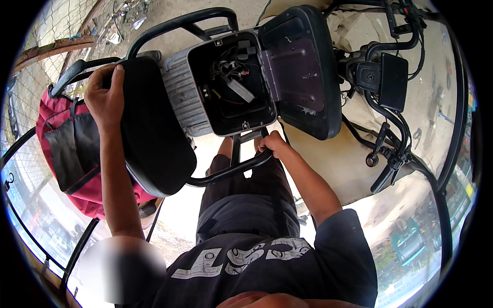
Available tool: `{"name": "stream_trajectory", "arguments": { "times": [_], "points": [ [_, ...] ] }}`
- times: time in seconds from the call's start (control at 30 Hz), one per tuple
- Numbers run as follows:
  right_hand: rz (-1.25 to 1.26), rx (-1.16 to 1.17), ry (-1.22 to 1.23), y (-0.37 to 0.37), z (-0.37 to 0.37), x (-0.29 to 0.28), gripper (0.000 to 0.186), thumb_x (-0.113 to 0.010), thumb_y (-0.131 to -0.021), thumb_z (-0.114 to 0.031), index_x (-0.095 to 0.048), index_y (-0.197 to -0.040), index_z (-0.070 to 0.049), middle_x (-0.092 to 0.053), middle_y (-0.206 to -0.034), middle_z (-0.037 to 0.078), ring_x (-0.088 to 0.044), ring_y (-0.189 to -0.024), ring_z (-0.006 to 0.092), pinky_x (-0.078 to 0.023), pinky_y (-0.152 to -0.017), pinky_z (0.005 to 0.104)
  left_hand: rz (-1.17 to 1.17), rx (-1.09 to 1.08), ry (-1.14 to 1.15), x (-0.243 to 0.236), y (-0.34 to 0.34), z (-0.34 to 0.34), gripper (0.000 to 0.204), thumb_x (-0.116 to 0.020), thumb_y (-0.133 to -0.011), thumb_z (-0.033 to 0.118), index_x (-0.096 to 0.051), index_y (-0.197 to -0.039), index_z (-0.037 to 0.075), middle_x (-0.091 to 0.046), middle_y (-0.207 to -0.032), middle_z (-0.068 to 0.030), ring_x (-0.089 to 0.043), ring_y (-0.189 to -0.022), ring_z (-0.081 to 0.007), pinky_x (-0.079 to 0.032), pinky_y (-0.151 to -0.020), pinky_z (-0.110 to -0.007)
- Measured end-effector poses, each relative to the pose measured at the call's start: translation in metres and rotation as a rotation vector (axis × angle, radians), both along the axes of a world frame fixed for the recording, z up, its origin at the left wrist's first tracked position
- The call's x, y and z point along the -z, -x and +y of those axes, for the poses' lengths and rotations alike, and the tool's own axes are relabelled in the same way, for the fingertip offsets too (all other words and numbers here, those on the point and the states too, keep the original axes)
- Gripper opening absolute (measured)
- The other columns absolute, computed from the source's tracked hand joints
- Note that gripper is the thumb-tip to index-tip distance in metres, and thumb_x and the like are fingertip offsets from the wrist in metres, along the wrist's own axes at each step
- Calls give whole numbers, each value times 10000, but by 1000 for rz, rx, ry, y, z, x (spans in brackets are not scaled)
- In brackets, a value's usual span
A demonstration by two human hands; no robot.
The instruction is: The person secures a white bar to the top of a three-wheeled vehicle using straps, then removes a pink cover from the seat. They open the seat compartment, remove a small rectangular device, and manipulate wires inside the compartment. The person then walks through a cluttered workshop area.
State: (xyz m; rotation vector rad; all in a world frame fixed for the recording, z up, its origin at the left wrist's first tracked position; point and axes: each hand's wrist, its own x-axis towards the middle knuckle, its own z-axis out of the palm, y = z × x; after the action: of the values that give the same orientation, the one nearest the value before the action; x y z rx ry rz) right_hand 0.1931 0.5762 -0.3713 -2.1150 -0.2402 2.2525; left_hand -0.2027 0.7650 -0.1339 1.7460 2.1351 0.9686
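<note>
My left hand (106, 95) is closed at the far left edge of a black padded backrest (156, 123). Its thumb lies along the padding, and the other fingers curl partly out of sight. Lower right of centre, my right hand (275, 143) wraps round a black tubular rail (231, 174) beside the seat compartment. The compartment (233, 126) stands uncovered, with its black seat lid (303, 72) tipped over to the right. Inside lie a silver finned box (240, 91) and tangled wires (226, 66). Neither hand touches these.
Handlebars (377, 77) with cables and a dark display are at the right. A red and black bag (72, 149) hangs behind the backrest. Another tubular rail (179, 23) curves past the compartment's far side. Black frame poles (447, 215) and wire fencing (54, 23) surround the vehicle.
</note>
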Motion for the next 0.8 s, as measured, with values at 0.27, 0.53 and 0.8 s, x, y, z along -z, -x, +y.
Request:
{"name": "stream_trajectory", "arguments": {
  "times": [0.27, 0.53, 0.8],
  "points": [
    [0, 18, 12, 1, 2, -3, 27, -539, -705, 131, -519, -718, 143, -572, -682, 227, -599, -577, 286, -472, -461, 355, 4, -7, 12, -1, -4, -1, 153, -696, -847, 134, -694, -875, -17, -696, -863, -76, -638, -826, -141, -479, -810, -273],
    [9, 16, -14, 0, -1, 0, 33, -549, -687, 126, -541, -711, 148, -581, -674, 220, -591, -552, 274, -459, -461, 352, -14, -15, 7, 1, -3, -2, 152, -696, -847, 131, -694, -876, -19, -692, -860, -73, -634, -823, -135, -477, -808, -268],
    [-19, -41, -16, 1, 4, -9, 49, -584, -678, 85, -575, -688, 132, -592, -644, 197, -586, -521, 256, -457, -478, 361, -27, -17, 6, 5, 1, -2, 163, -698, -849, 145, -696, -872, -16, -693, -853, -67, -633, -816, -129, -479, -796, -263]
  ]
}}
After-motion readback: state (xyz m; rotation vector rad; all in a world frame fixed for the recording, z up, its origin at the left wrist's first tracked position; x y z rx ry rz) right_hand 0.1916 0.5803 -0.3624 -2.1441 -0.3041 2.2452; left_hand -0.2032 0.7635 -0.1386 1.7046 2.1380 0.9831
